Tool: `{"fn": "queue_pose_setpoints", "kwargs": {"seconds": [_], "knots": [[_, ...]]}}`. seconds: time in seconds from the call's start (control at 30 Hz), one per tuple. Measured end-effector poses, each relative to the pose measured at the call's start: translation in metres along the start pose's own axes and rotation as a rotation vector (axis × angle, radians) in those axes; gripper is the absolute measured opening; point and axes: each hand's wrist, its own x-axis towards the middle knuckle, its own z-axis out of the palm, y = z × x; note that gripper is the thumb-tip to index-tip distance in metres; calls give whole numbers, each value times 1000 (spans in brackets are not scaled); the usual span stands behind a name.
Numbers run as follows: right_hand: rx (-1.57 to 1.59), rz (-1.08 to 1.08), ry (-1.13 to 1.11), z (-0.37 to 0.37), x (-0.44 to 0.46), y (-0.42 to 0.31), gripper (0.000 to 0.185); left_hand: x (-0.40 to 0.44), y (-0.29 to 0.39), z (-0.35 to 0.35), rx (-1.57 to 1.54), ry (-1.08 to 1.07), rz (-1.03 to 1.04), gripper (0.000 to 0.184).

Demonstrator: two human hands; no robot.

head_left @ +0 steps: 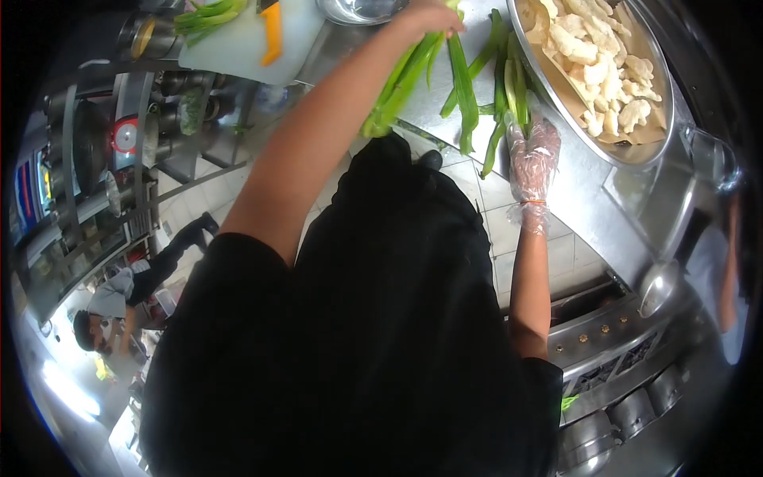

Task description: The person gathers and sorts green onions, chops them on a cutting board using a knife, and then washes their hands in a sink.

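My left hand [431,21], bare, is closed around a bunch of green onions [403,86] near the top of the view; their long leaves hang down past the table edge and look slightly blurred. On the right, my right hand [534,155] wears a clear plastic glove held by a band at the wrist. Its fingers close about the ends of more green onions [510,83] lying on the steel table [433,111]; the fingertips are partly hidden. A few loose leaves [461,91] lie between both hands.
A large metal bowl [666,131] of pale battered pieces stands beside my right hand. At the upper left, a cutting board [230,52] bears a yellow-handled knife [271,36] and green onions. A metal bowl [362,9] sits behind. Another person [111,302] is at far left, a sleeve at right.
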Motion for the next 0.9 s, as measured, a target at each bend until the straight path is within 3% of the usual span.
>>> {"fn": "queue_pose_setpoints", "kwargs": {"seconds": [0.07,0.1,0.17,0.2,0.27,0.33,0.4,0.43,0.5,0.57,0.67,0.73,0.9], "knots": [[14,19,25,2,0,-1,43,-16,-4,13,872,237,-34,41],[-4,33,-3,1,1,-1,45,-21,-5,25,895,241,-39,41],[-101,24,21,6,-1,8,46,-32,-3,53,686,501,-111,55],[-89,59,29,12,-8,14,46,-31,-2,61,720,482,-114,55],[-46,79,43,4,-6,5,46,-32,3,72,693,560,-97,50],[-3,117,33,2,-7,2,47,20,-17,50,684,650,-58,40],[20,110,15,2,-6,6,49,79,-32,7,1157,521,493,20],[-94,56,81,12,-11,15,51,34,7,21,683,441,328,25],[-94,41,77,15,-13,19,52,78,24,21,292,344,99,34],[-112,9,55,19,-12,24,52,91,32,22,497,383,125,42],[-124,-44,18,18,-9,17,52,28,55,58,367,527,-28,42],[-120,-31,-12,11,-9,9,53,31,44,75,266,650,40,45],[-125,22,-95,9,-6,-4,58,27,42,87,306,608,72,38]]}}
